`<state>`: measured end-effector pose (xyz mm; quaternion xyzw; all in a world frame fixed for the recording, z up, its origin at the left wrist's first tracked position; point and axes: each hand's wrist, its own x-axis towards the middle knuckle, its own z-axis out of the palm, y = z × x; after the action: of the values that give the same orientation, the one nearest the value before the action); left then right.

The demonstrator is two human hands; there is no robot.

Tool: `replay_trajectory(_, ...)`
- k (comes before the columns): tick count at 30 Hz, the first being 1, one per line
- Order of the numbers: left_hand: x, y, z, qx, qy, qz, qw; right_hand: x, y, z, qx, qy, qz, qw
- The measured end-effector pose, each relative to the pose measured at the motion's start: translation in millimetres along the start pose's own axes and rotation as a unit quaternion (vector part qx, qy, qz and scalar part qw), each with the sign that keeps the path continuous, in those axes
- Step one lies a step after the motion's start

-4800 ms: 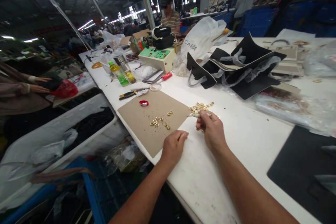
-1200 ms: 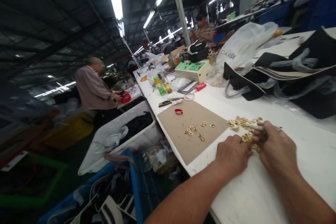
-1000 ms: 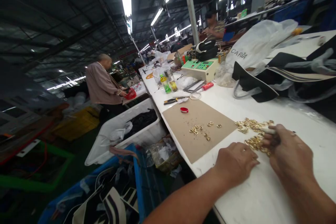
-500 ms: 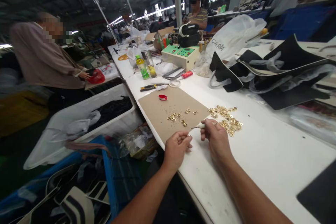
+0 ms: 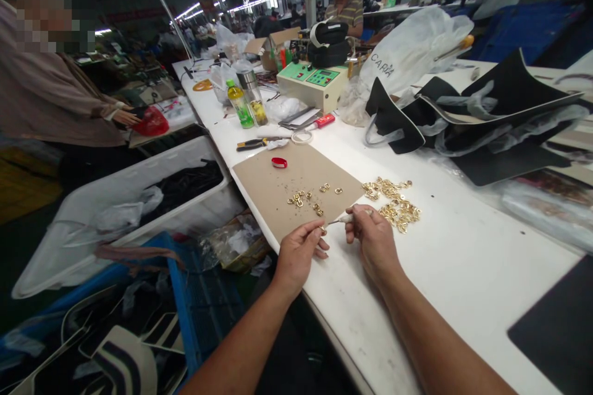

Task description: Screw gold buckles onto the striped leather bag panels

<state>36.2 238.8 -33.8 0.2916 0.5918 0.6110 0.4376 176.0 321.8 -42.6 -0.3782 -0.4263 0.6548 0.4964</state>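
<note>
My left hand is closed in a pinch on a small gold metal fitting, mostly covered by the fingertips. Held in my right hand is a slim hand tool with a pale handle and a thin dark tip; whether it is a screwdriver or an awl, I cannot tell. Its tip points left, close to the fitting; contact is unclear. Several gold fittings lie with dark specks on a brown board. A larger pile of gold fittings sits on the white table just beyond my right hand.
A red oval object lies on the board. Pliers, bottles and a green-topped machine stand farther back. Black panels occupy the right side. A white bin and blue crate flank the table's left edge. A person stands left.
The whole view has shifted, so table things appear slightly left and higher. Both hands keep their grips, with the tool tip still near the fitting. The person at left appears nearer the frame edge.
</note>
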Motion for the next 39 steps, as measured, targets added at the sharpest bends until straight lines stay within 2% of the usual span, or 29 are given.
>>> replay_trajectory(6,2.5,-3.1,-3.3,-0.054,-0.019,-0.011,0.998,-1.7,0.1,1.0,-0.033,-0.014,-0.011,0.999)
replay_trajectory(22,0.3,-2.3,-0.4,-0.029,-0.021,-0.004,0.999,-8.6,-9.1,4.4,-0.129,-0.033,-0.045,0.99)
replay_trajectory(26,-2.0,-0.4,1.6,-0.038,-0.002,-0.011,0.999,-13.2,-14.0,5.4,-0.188,-0.052,-0.079,0.978)
replay_trajectory(30,-7.0,-3.8,4.3,-0.066,0.015,-0.025,0.997,-18.6,-18.6,2.1,-0.277,-0.08,-0.133,0.948)
replay_trajectory(35,-8.4,-14.3,4.6,-0.053,0.031,-0.025,0.998,-12.9,-17.4,-3.2,-0.322,-0.089,-0.083,0.939)
replay_trajectory(39,-12.4,-15.9,6.8,-0.029,0.029,-0.021,0.999,-11.0,-21.5,-3.5,-0.373,-0.046,-0.015,0.926)
